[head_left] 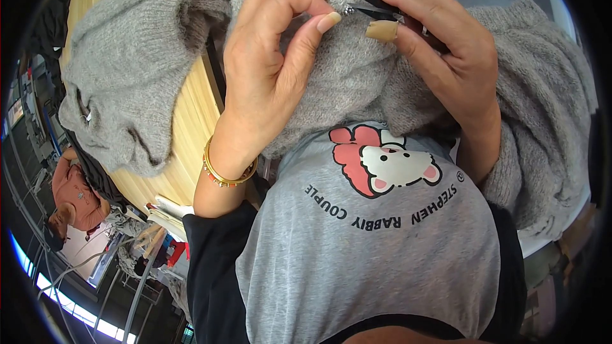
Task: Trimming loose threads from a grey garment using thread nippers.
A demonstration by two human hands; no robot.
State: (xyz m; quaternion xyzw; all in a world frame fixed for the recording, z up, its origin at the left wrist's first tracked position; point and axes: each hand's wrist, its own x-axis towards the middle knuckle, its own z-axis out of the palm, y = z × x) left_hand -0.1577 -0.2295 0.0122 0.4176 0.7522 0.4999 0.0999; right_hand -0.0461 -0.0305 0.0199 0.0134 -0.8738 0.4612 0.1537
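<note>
My left hand [271, 57] is closed in a pinch at the thumb and forefinger, right beside a small shiny silvery bead-like piece [348, 10]. Whatever lies between those fingertips is too small to make out. In my right hand [456, 51] is a pair of black thread snips [376, 2], the two pointed blades apart and aimed left, close to the silvery piece. A tan cover [381, 30] sits on a fingertip of that hand. Under both hands, a fuzzy grey knit garment [344, 70] lies bunched across my lap and spreads off to the right.
Another grey knit garment [134, 57] lies on a light wooden table [191, 121] at the left. White folded items [169, 210] rest at its near edge. Farther left, a person in a reddish shirt [78, 197] is near racks and metal frames.
</note>
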